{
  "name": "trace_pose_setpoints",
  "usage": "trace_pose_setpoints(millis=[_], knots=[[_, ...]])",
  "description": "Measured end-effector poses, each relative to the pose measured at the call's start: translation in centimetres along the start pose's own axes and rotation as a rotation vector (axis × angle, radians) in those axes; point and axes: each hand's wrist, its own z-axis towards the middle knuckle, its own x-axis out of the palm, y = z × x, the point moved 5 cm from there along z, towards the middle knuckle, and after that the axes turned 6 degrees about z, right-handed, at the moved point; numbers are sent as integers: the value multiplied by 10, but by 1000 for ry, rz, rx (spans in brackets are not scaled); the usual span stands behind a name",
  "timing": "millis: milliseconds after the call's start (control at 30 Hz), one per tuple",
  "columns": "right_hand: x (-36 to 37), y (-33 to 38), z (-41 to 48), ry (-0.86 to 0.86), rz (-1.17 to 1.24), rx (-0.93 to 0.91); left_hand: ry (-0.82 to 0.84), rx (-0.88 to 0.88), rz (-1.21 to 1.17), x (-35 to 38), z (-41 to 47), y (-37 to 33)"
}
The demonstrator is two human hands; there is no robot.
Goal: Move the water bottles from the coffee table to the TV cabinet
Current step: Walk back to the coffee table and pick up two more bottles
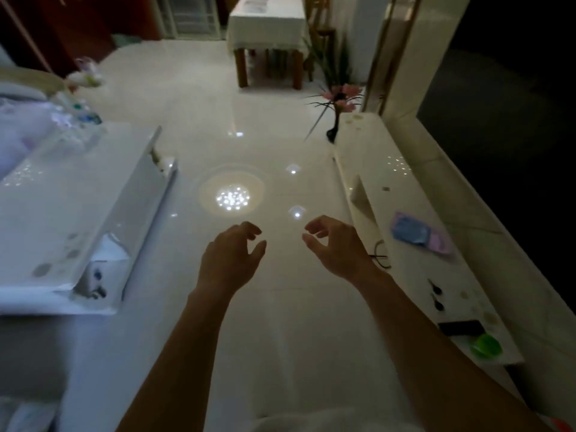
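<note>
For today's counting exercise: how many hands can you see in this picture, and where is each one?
2. The left hand hangs open over the shiny floor; the right hand, also empty, is beside it, nearer the white cabinet. None seem hidden.

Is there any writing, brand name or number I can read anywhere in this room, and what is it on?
None can be read.
Blue and pink packet on the cabinet: any print is too blurred.
Papers on the far table: too small and blurred.

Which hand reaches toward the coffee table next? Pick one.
Left. The left hand is empty, open, and on the coffee table's side; the right hand, also empty, is nearer the TV cabinet.
</note>
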Motion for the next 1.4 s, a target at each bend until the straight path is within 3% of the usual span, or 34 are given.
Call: trace_pose_setpoints(millis=[200, 500, 667, 933, 1400], knots=[[68, 34, 44, 155, -52, -57, 7, -141, -116, -24, -4, 83], [151, 72, 134, 319, -41, -196, -50, -328, -44, -51, 28, 169], [186, 83, 215, 439, -22, -253, -24, -403, 24, -61, 91, 196], [212, 92, 352, 463, 40, -289, -43, -518, 75, -76, 201, 221], [299, 118, 493, 560, 29, -305, -46, -566, 7, -79, 346, 306]])
